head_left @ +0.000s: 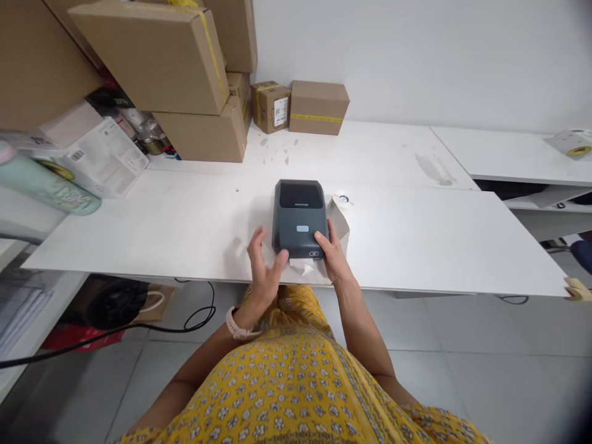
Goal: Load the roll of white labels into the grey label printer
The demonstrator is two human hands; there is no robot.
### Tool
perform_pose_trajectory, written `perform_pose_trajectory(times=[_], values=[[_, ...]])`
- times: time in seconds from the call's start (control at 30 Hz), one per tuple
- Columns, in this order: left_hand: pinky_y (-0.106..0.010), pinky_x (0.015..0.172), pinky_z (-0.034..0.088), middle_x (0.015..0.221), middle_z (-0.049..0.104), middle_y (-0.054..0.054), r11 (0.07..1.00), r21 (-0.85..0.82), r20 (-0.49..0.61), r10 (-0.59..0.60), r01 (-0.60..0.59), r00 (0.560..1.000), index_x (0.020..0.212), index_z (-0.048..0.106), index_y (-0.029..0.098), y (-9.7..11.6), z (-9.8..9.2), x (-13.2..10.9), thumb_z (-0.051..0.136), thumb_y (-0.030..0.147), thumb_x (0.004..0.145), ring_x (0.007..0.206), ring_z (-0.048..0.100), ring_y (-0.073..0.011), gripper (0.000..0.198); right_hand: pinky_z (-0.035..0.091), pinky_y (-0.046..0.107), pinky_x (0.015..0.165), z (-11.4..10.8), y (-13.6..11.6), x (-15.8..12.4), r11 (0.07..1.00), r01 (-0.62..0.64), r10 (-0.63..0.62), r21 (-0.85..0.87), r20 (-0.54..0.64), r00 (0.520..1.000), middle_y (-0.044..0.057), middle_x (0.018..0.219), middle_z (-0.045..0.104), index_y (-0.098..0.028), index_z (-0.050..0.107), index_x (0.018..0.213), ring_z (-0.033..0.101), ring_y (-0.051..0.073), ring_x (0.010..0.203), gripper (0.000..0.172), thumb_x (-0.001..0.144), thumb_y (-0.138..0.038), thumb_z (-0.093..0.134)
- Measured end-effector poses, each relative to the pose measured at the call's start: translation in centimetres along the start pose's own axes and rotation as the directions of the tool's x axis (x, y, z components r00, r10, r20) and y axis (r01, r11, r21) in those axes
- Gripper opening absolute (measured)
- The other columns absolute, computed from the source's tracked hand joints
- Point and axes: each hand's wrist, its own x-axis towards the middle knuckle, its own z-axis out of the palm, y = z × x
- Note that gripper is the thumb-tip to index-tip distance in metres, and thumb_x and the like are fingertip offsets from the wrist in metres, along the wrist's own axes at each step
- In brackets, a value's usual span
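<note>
A dark grey label printer (300, 219) sits on the white table near its front edge, lid down, with a pale button on top. A torn strip of white paper (302, 266) sticks out of its front. My right hand (337, 262) grips the printer's front right corner, thumb on top and fingers along the side. At the front left corner, my left hand (266, 271) is open, fingers spread, its thumb tip by the casing; whether it touches I cannot tell. Beside the printer on the right lies a curled sheet of backing paper (340, 219).
Cardboard boxes (157, 61) are stacked at the back left, with two smaller boxes (319, 105) against the wall. A mint-green bottle (55, 188) and a white carton (99, 154) stand on the left. A black cable (161, 330) runs below the table. A label roll (573, 143) lies far right.
</note>
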Motion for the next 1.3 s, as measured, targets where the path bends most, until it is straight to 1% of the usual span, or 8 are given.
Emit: perform_pose_trajectory(times=[0.07, 0.17, 0.37, 0.87, 1.0, 1.13, 1.23, 1.3], values=[[-0.050, 0.125, 0.033, 0.162, 0.040, -0.009, 0.957, -0.109, 0.118, -0.257, 0.270, 0.959, 0.146, 0.044, 0.030, -0.4, 0.7, 2.0, 0.063, 0.059, 0.088, 0.153, 0.033, -0.0305, 0.068, 0.055, 0.047, 0.108, 0.2, 0.1, -0.6, 0.990, -0.107, 0.104, 0.095, 0.034, 0.994, 0.012, 0.162, 0.043, -0.027, 0.021, 0.163, 0.052, 0.030, 0.142, 0.088, 0.092, -0.064, 0.058], [-0.046, 0.123, 0.038, 0.160, 0.043, -0.009, 0.889, -0.213, 0.264, -0.347, 0.405, 0.900, 0.148, 0.041, 0.029, -1.0, 1.8, 3.7, 0.063, 0.060, 0.088, 0.150, 0.040, -0.0296, 0.072, 0.051, 0.050, 0.112, 0.3, -0.1, -0.9, 0.984, -0.127, 0.123, 0.125, 0.041, 0.992, 0.010, 0.165, 0.039, -0.029, 0.022, 0.162, 0.049, 0.029, 0.145, 0.088, 0.091, -0.062, 0.061], [-0.048, 0.118, 0.044, 0.154, 0.051, -0.010, 0.912, -0.203, 0.230, -0.310, 0.357, 0.923, 0.149, 0.040, 0.028, -1.4, 2.7, 3.4, 0.066, 0.053, 0.088, 0.142, 0.050, -0.0296, 0.071, 0.048, 0.053, 0.114, 0.6, 0.0, -0.9, 0.980, -0.139, 0.140, 0.139, 0.001, 0.990, 0.010, 0.164, 0.040, -0.030, 0.021, 0.162, 0.050, 0.030, 0.144, 0.086, 0.091, -0.060, 0.060], [-0.045, 0.113, 0.048, 0.151, 0.049, -0.012, 0.957, -0.130, 0.192, -0.231, 0.258, 0.954, 0.145, 0.041, 0.027, -2.2, 3.0, 3.8, 0.066, 0.057, 0.086, 0.139, 0.051, -0.0306, 0.070, 0.048, 0.056, 0.113, 0.8, 0.1, -1.1, 0.998, -0.034, 0.030, -0.048, -0.082, 0.996, 0.015, 0.161, 0.042, -0.025, 0.029, 0.158, 0.045, 0.033, 0.147, 0.074, 0.094, -0.052, 0.054], [-0.045, 0.112, 0.048, 0.150, 0.050, -0.012, 0.963, -0.129, 0.194, -0.210, 0.237, 0.958, 0.144, 0.041, 0.028, -2.4, 3.0, 4.1, 0.065, 0.060, 0.086, 0.137, 0.051, -0.0304, 0.070, 0.048, 0.057, 0.112, 0.8, 0.7, -1.0, 0.999, -0.037, 0.034, -0.028, -0.093, 0.995, 0.017, 0.159, 0.044, -0.024, 0.028, 0.159, 0.044, 0.035, 0.147, 0.078, 0.093, -0.054, 0.056], [-0.044, 0.110, 0.047, 0.149, 0.050, -0.012, 0.972, -0.097, 0.179, -0.192, 0.212, 0.965, 0.143, 0.043, 0.028, -2.3, 1.5, 2.6, 0.067, 0.060, 0.084, 0.135, 0.051, -0.0292, 0.071, 0.049, 0.056, 0.111, 0.5, 1.2, -0.9, 0.998, -0.068, 0.067, -0.008, -0.042, 0.997, 0.018, 0.159, 0.043, -0.024, 0.015, 0.164, 0.048, 0.034, 0.144, 0.089, 0.093, -0.063, 0.053], [-0.038, 0.096, 0.052, 0.123, 0.063, -0.009, 0.982, -0.001, -0.007, -0.190, 0.190, 0.982, 0.122, 0.058, 0.026, -2.3, 0.0, 0.2, 0.061, 0.057, 0.089, 0.112, 0.061, -0.0228, 0.046, 0.048, 0.054, 0.113, 0.4, 0.8, -1.0, 0.993, -0.112, 0.113, 0.021, -0.028, 0.993, 0.018, 0.163, 0.038, -0.023, 0.014, 0.164, 0.046, 0.034, 0.146, 0.096, 0.091, -0.070, 0.052], [-0.032, 0.076, 0.052, 0.087, 0.064, -0.003, 0.963, -0.001, 0.096, -0.267, 0.268, 0.959, 0.092, 0.064, 0.024, -2.2, -0.4, -1.2, 0.057, 0.057, 0.091, 0.081, 0.060, -0.0172, 0.035, 0.046, 0.053, 0.115, 0.3, 0.2, -1.2, 0.987, -0.148, 0.150, 0.055, -0.032, 0.988, 0.018, 0.166, 0.033, -0.021, 0.019, 0.163, 0.042, 0.034, 0.149, 0.101, 0.086, -0.075, 0.054]])
